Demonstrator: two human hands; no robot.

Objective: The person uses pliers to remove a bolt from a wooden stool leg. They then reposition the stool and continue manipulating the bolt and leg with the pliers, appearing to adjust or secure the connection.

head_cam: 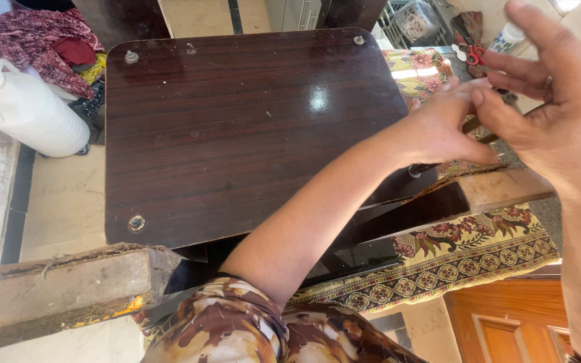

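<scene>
A thin dark rod-like piece (473,124), partly hidden and too small to make out clearly, sits at about two o'clock from the dark wood-grain tabletop (237,128), between the person's two hands. The left hand (448,124), on an arm in a brown patterned sleeve (237,329), reaches across the tabletop's right edge and closes over the near end of the piece; whether the fingers truly pinch it I cannot tell, since the back of the hand hides them. The right hand (559,114) hangs at three o'clock, thumb and forefinger brought together at the piece's other end, the remaining fingers spread and lifted. Beneath them lies a floral cloth (465,252) over a worn wooden edge (506,188). At ten o'clock stands a white plastic jug (25,107) beside a heap of red clothing (35,40). Red-handled scissors (472,54) lie at one o'clock.
</scene>
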